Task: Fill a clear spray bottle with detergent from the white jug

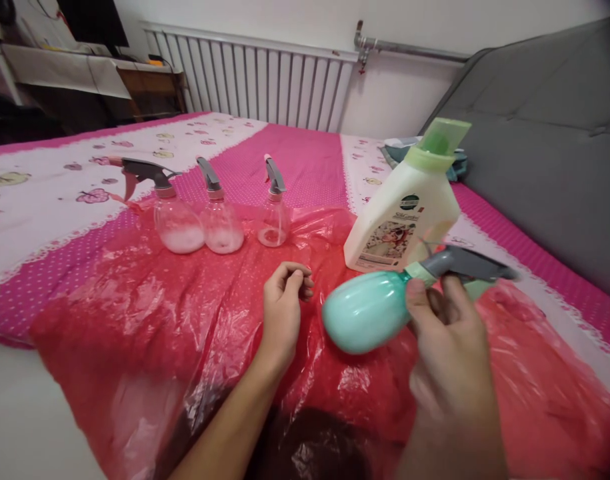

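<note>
My right hand [447, 323] grips a green spray bottle [367, 312] by its neck, tipped on its side with the grey spray head pointing right. To the left of that bottle is my left hand [287, 290], its fingers curled in loosely with nothing visible in them. Behind my hands stand three clear spray bottles with grey and pink heads: a left one [179, 223] and a middle one [222, 223], both with whitish foam inside, and a right one [273, 223] that looks nearly bare inside. A large white detergent jug [402, 207] with a green cap stands just behind the green bottle.
A crinkled red plastic sheet [149, 313] covers the near part of a bed with a pink patterned bedspread [305, 157]. A grey padded headboard [545, 127] rises at right. A white radiator [255, 77] lines the wall; a desk with a monitor [92, 23] stands far left.
</note>
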The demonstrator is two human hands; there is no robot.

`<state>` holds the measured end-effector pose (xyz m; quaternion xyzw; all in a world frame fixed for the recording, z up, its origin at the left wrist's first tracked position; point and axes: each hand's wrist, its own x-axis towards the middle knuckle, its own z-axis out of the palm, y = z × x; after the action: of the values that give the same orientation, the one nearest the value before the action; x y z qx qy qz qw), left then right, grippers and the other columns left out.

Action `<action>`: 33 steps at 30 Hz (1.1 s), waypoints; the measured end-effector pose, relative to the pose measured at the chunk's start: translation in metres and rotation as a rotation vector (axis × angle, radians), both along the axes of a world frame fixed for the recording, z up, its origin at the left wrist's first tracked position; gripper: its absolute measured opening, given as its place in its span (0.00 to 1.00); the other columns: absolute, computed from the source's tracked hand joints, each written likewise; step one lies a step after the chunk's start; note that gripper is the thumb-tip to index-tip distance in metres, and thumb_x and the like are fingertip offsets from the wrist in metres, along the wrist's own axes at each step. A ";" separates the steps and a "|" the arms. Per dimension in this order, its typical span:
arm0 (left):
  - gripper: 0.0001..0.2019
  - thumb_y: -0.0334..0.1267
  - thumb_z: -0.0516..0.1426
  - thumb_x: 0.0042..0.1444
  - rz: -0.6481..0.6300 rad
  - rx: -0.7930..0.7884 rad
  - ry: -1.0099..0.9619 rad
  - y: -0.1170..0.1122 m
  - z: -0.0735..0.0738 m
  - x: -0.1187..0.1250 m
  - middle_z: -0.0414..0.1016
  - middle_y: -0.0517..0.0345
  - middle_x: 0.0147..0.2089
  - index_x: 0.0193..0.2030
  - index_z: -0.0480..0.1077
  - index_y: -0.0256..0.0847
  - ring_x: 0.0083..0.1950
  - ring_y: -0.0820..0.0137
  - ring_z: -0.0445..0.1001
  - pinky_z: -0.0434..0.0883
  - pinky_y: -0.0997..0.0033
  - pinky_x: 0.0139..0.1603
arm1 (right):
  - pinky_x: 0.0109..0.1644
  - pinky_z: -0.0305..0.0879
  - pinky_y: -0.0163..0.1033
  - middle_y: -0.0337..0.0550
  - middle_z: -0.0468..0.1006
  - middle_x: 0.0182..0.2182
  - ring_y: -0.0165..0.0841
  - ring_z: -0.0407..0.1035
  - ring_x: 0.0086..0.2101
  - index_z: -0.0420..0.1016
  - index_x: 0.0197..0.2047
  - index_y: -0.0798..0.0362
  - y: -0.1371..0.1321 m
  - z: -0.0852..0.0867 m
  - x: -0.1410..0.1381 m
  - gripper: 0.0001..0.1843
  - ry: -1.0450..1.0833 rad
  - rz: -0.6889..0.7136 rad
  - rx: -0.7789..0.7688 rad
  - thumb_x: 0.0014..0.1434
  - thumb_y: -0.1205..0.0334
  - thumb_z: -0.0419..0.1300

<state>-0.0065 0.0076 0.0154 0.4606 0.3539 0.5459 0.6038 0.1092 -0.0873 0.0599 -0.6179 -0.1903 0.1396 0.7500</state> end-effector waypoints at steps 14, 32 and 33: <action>0.08 0.41 0.58 0.54 -0.023 -0.053 -0.016 0.000 0.002 -0.001 0.71 0.60 0.29 0.34 0.70 0.39 0.28 0.72 0.69 0.68 0.78 0.24 | 0.65 0.63 0.50 0.43 0.80 0.48 0.39 0.72 0.54 0.78 0.55 0.46 0.002 0.000 -0.002 0.32 -0.033 0.006 -0.015 0.48 0.48 0.73; 0.06 0.39 0.58 0.53 0.053 -0.037 -0.052 0.001 0.001 -0.002 0.70 0.62 0.27 0.33 0.70 0.38 0.26 0.74 0.68 0.66 0.78 0.25 | 0.63 0.67 0.50 0.45 0.78 0.55 0.40 0.71 0.56 0.76 0.58 0.44 0.001 0.000 -0.005 0.35 0.076 0.189 -0.034 0.47 0.45 0.73; 0.06 0.39 0.58 0.52 0.060 -0.042 -0.061 0.001 0.001 -0.002 0.69 0.62 0.26 0.33 0.70 0.38 0.26 0.74 0.68 0.66 0.78 0.25 | 0.64 0.66 0.50 0.44 0.79 0.55 0.40 0.71 0.56 0.76 0.58 0.44 0.001 0.001 -0.005 0.35 0.062 0.154 -0.019 0.47 0.45 0.73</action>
<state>-0.0087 0.0090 0.0161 0.4203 0.3603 0.5700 0.6071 0.1044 -0.0868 0.0605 -0.6039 -0.2126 0.2180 0.7366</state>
